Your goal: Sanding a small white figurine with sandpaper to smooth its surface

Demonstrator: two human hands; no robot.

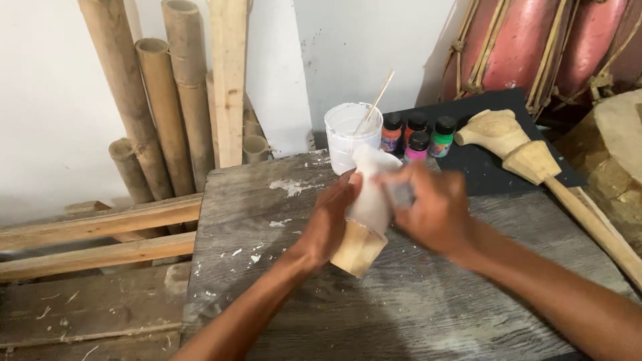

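Note:
My left hand grips a carved wooden piece above the grey wooden table. The piece's upper part is coated white and its lower end is bare wood. My right hand is blurred with motion and pressed against the white upper part. Something small and grey shows between its fingers, too blurred to identify.
A white paint bucket with a stick in it stands at the table's back edge. Several small paint bottles sit on a black sheet beside it. A carved wooden handle lies at right. Bamboo poles lean at left.

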